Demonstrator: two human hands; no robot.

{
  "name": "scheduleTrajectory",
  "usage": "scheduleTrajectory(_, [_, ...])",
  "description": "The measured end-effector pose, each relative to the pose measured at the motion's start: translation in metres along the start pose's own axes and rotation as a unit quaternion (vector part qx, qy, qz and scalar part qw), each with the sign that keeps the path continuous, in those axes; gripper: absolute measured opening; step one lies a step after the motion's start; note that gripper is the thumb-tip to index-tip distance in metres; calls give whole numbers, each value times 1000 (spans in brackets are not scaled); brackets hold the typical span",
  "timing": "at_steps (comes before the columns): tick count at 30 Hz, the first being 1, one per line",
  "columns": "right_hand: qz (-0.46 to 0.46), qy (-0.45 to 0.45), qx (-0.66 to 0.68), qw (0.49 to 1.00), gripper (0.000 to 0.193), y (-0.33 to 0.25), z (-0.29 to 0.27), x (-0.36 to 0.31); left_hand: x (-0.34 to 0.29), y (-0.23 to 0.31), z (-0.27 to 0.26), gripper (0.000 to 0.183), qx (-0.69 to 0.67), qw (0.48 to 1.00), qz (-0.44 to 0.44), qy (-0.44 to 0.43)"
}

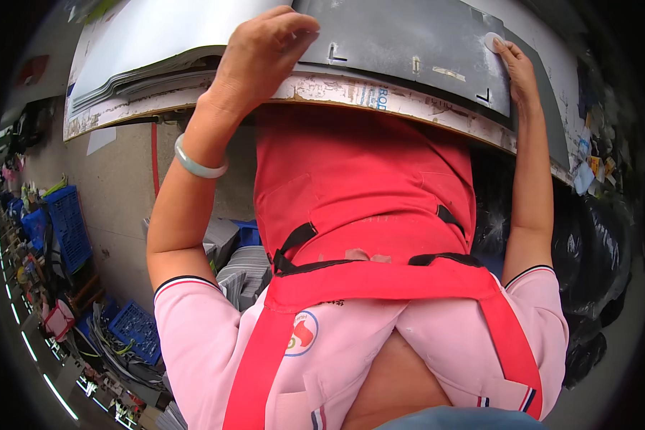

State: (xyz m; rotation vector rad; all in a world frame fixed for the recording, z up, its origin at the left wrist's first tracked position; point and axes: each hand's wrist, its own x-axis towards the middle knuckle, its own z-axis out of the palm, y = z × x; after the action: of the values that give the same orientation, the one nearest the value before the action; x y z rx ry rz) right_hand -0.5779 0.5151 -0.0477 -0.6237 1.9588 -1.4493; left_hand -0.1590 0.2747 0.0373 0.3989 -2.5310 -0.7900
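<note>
My right hand [520, 75] pinches a small white round disc [491, 41] at the right side of a dark grey board [387, 39]. The board is smeared with whitish dust and bears black L-shaped corner marks and small tape-like strips near its front edge. My left hand [258, 57] hovers by the board's left edge, its thumb and fingers drawn together; anything between them is hidden. To its left lies a stack of large white sheets [172, 29] with curled, uneven front edges, partly behind my left wrist.
The worn table edge [315, 93] runs just in front of my red apron [365, 179]. Blue plastic crates [69, 223] and piled goods stand on the floor at left. Black plastic bags [588, 251] bulge at right below the table. Grey stacked sheets [244, 269] lie beside my left arm.
</note>
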Motion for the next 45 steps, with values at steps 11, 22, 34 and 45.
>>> scheduleTrajectory(11, [-68, 48, -211, 974, 34, 20, -4, 14, -12, -8, 74, 22, 130, 986, 17, -104])
scheduleTrajectory(22, [-23, 113, -284, 952, 24, -9, 25, -8, -16, -11, 75, 14, 132, 989, 35, -61])
scheduleTrajectory(34, [-43, 110, -296, 948, 28, -18, 35, -20, -20, -13, 76, 12, 156, 985, 38, -59])
scheduleTrajectory(45, [-41, 117, -288, 950, 25, -18, 36, -24, -19, -14, 77, 11, 135, 988, 48, -50])
